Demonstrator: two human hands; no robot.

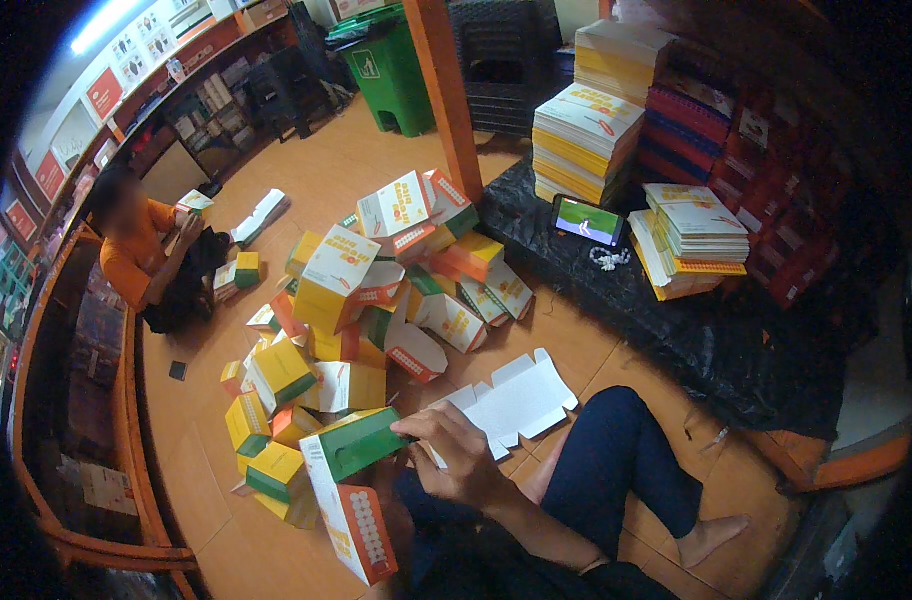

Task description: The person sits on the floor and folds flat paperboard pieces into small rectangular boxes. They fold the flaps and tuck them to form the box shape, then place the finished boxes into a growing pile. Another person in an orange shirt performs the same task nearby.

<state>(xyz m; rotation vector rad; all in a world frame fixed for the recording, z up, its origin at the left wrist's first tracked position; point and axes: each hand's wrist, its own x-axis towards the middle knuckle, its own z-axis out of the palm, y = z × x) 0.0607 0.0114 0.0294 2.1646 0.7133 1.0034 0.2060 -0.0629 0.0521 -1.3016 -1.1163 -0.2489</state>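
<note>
Carton point(356, 500) with green, white and orange panels, tilted and nearest the camera, is the reference. Beyond it lies a loose heap of similar cartons point(331, 345). At its right edge, the left hand point(392, 512) is mostly hidden; its finger state cannot be determined. At its upper-right corner, fingers of the right hand point(454, 455) pinch the green flap point(361, 447). To its upper right, a flat white blank point(524, 400) rests on the floor point(581, 325). Caution: excessive pull may crease the flap; bumping the heap may topple cartons.
</note>
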